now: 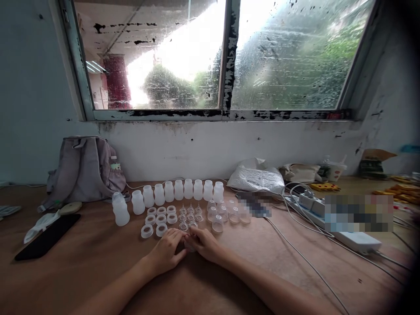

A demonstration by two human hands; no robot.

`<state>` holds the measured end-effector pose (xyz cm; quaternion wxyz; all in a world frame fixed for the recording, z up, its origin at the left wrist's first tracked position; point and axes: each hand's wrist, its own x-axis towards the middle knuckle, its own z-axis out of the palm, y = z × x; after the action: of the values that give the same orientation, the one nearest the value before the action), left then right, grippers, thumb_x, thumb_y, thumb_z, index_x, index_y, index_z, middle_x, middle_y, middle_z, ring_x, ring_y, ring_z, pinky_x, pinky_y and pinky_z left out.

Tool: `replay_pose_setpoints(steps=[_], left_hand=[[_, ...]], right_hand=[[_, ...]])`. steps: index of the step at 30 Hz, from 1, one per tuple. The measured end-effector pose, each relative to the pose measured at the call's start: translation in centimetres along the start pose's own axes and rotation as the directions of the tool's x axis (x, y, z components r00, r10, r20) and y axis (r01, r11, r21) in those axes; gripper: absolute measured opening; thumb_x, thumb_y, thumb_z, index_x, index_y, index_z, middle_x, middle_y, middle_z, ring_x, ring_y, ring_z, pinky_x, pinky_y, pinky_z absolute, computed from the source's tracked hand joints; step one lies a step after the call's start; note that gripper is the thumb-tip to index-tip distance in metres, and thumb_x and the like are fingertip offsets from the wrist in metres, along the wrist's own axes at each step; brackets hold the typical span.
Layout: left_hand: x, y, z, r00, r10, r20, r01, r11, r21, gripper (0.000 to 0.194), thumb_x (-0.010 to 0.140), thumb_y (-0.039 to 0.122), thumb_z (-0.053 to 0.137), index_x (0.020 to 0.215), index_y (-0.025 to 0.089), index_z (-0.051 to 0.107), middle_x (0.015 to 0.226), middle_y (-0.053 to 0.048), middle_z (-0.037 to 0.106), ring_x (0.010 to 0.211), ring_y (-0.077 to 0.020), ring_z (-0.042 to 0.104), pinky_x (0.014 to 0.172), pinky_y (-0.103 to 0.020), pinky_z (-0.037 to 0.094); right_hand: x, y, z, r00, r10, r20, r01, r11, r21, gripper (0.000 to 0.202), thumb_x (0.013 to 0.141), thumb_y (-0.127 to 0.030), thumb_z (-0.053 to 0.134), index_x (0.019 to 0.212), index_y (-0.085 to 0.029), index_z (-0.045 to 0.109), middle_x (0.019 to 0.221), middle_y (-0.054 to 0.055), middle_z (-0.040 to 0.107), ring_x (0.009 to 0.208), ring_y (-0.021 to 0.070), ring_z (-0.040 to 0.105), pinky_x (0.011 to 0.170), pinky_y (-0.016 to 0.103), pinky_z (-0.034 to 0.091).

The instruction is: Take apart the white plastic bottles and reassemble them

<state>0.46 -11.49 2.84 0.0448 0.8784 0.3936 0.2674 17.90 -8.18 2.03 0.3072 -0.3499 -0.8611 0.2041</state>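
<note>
My left hand (169,250) and my right hand (206,243) meet near the middle of the table. Their fingers are curled together around a small clear part (190,249), mostly hidden by the fingers. Just beyond them are several white screw rings (161,229), several clear bottle nipples (183,226) with thin tips, and several clear dome caps (217,224). Behind these, a curved row of frosted baby bottles (179,190) stands upright. At the row's left end, one bottle (120,210) has a top fitted and leans slightly in view.
A grey backpack (85,168) leans by the wall at left, near a black flat pad (47,238) and a white cloth (42,225). Right of the bottles lie a silver plastic bag (257,179), a blurred phone-like object (254,204), and a power strip (356,240) with cables.
</note>
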Motion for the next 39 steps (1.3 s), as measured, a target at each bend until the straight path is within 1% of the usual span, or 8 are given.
replay_pose_setpoints(steps=[6,15,21,23,27,30,34,39], left_hand=[[0.1,0.2,0.2,0.998,-0.051,-0.036,0.051,0.999,-0.003,0.023,0.076,0.035,0.051,0.092,0.019,0.051,0.09,-0.005,0.055,0.088,-0.0202,0.049,0.08,-0.034,0.039],[-0.1,-0.1,0.5,0.995,-0.059,-0.082,0.06,0.998,0.011,0.017,0.076,0.033,0.051,0.086,0.019,0.05,0.084,-0.003,0.055,0.081,-0.0184,0.05,0.074,-0.033,0.041],[0.0,0.1,0.2,0.998,0.013,-0.055,-0.01,0.998,0.056,0.011,0.079,0.024,0.046,0.088,0.021,0.052,0.093,-0.003,0.055,0.089,-0.0178,0.05,0.08,-0.032,0.04],[0.0,0.1,0.1,0.998,0.034,-0.053,-0.029,0.996,0.086,0.012,0.08,0.022,0.044,0.089,0.022,0.053,0.098,-0.003,0.054,0.092,-0.0177,0.049,0.082,-0.032,0.039],[0.1,-0.4,-0.1,0.995,0.013,-0.099,0.001,0.991,0.137,0.013,0.08,0.023,0.043,0.083,0.022,0.055,0.098,-0.003,0.055,0.094,-0.0187,0.049,0.083,-0.033,0.038],[0.1,-0.7,-0.4,0.993,-0.021,-0.12,0.04,0.987,0.157,0.012,0.08,0.025,0.043,0.079,0.022,0.055,0.095,-0.003,0.055,0.092,-0.0192,0.049,0.082,-0.034,0.039],[0.1,-1.0,-0.8,0.991,-0.052,-0.12,0.073,0.981,0.177,0.009,0.079,0.025,0.044,0.076,0.021,0.053,0.088,-0.002,0.054,0.086,-0.0192,0.05,0.079,-0.034,0.039],[0.1,-1.5,-0.8,0.987,-0.066,-0.146,0.095,0.975,0.203,0.009,0.078,0.026,0.045,0.075,0.02,0.052,0.086,-0.002,0.053,0.084,-0.0192,0.048,0.08,-0.036,0.038]], right_hand=[[0.1,-0.4,0.2,0.999,0.001,-0.046,0.007,0.988,0.153,0.02,0.084,-0.03,0.037,0.068,-0.019,0.036,0.059,-0.005,0.04,0.055,0.0081,0.037,0.052,0.019,0.029],[0.3,-0.2,-0.3,0.995,0.071,-0.077,-0.051,0.971,0.234,0.003,0.081,-0.023,0.04,0.08,-0.02,0.041,0.068,-0.003,0.045,0.063,0.0101,0.042,0.06,0.022,0.035],[0.6,0.2,0.1,0.978,0.203,-0.035,-0.175,0.908,0.38,0.012,0.077,-0.019,0.041,0.088,-0.021,0.037,0.072,-0.004,0.045,0.047,0.0062,0.043,0.047,0.02,0.037],[0.7,0.5,-0.1,0.977,0.179,-0.112,-0.137,0.941,0.309,0.013,0.076,-0.019,0.042,0.088,-0.021,0.039,0.075,-0.003,0.046,0.047,0.006,0.044,0.048,0.02,0.038],[0.8,1.4,-1.1,0.953,0.064,-0.296,-0.1,0.989,-0.107,0.015,0.076,-0.018,0.045,0.09,-0.02,0.048,0.089,0.003,0.047,0.062,0.0099,0.047,0.061,0.023,0.039],[0.8,2.1,-1.5,0.952,0.126,-0.277,-0.204,0.94,-0.274,0.02,0.076,-0.015,0.042,0.094,-0.019,0.049,0.092,0.005,0.047,0.073,0.0135,0.049,0.065,0.025,0.037],[0.9,2.6,-1.1,0.929,0.283,-0.239,-0.354,0.87,-0.343,0.018,0.075,-0.014,0.043,0.092,-0.016,0.045,0.091,0.006,0.05,0.076,0.0156,0.05,0.065,0.025,0.035],[1.0,2.7,-0.7,0.919,0.324,-0.226,-0.389,0.842,-0.374,0.019,0.074,-0.012,0.041,0.092,-0.015,0.042,0.091,0.008,0.051,0.078,0.0162,0.05,0.065,0.025,0.033]])
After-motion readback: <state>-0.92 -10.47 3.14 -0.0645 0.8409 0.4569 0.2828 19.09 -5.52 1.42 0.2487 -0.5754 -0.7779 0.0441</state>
